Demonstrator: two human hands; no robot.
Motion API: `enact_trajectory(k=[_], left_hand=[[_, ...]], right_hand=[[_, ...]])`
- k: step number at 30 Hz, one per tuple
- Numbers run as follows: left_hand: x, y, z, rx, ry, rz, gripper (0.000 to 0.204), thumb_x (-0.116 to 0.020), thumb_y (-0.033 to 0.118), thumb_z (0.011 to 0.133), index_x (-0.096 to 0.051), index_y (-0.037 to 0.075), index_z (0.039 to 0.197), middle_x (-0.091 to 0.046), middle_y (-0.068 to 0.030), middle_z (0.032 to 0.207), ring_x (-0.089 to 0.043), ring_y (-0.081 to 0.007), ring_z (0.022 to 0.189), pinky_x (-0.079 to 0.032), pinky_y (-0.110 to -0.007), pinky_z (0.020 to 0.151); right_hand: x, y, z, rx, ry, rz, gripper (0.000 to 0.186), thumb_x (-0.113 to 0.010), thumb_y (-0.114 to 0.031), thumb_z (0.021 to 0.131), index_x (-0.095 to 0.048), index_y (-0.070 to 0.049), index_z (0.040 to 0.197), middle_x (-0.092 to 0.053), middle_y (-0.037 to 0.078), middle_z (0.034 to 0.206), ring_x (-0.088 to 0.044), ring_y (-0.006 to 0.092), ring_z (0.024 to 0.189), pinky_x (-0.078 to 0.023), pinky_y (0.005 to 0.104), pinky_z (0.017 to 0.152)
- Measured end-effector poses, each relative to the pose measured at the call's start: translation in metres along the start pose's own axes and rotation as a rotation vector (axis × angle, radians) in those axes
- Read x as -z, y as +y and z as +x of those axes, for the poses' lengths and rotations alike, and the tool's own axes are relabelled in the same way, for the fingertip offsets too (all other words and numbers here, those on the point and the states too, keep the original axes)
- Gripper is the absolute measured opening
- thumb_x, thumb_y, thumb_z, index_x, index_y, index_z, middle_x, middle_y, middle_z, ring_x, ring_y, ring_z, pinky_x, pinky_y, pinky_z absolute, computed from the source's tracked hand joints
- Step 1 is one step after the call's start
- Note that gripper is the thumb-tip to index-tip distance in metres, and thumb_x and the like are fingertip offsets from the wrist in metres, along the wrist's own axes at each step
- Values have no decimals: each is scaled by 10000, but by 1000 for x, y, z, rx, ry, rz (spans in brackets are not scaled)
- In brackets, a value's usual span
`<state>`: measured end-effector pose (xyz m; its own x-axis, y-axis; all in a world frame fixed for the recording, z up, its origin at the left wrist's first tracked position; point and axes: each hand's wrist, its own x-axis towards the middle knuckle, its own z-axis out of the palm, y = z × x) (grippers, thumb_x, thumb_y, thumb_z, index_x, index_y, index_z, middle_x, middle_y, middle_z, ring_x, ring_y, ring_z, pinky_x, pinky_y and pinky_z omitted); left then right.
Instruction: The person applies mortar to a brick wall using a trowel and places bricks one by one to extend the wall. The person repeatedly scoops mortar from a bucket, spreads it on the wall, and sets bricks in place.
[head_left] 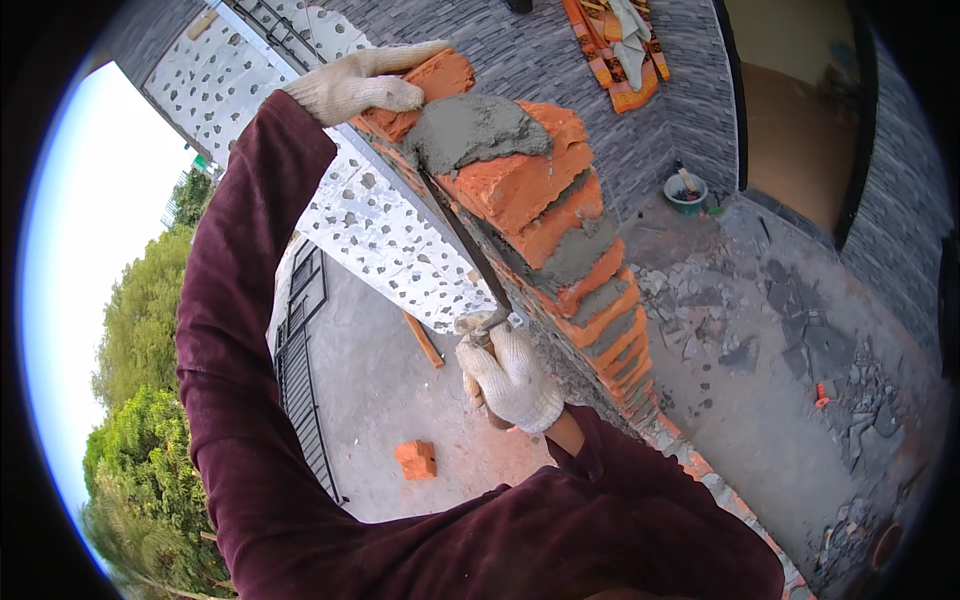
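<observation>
My left hand (355, 85), in a white knit glove, reaches to the far end of the brick wall. Its fingers and thumb close round an orange brick (445, 75) at the top. Right beside that brick, a thick heap of wet grey mortar (475, 132) lies on another orange brick (515, 185). My right hand (512, 380), gloved too, is wrapped round the handle of a trowel. The trowel's blade (465, 240), seen nearly edge-on, runs up along the left side of the wall toward the mortar.
The stepped brick wall (610, 330) runs toward the lower right, mortar between its courses. A loose brick (416, 460) and a wooden strip (424, 340) lie on the ground at left, near a black metal gate (300, 370). Broken tiles (815, 340) and a bucket (685, 190) are at right.
</observation>
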<state>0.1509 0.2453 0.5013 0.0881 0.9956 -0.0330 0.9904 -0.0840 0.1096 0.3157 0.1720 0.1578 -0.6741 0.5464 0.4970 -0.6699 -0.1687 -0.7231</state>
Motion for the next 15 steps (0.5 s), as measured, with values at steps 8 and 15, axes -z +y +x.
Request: enact_trajectory(k=[8,15], left_hand=[[3,-1,6,-16,32,-61,807,-674,401,947,-356,75,1614,-628,-63,865,-608,-149,816,-492,-301,748],[1,-20,3,-51,84,52,669,-486,484,1076,-431,30,1565,-413,-120,1627,-326,-244,1526,-205,-366,1257]], right_hand=[[20,-20,3,-150,-59,69,208,-534,-154,1059,-563,17,1172,-557,32,686,-548,95,525,-467,268,463],[66,30,-104,-107,-106,-522,274,-668,-217,976,-609,-5,1140,-613,68,735,-559,171,552,-475,319,569]])
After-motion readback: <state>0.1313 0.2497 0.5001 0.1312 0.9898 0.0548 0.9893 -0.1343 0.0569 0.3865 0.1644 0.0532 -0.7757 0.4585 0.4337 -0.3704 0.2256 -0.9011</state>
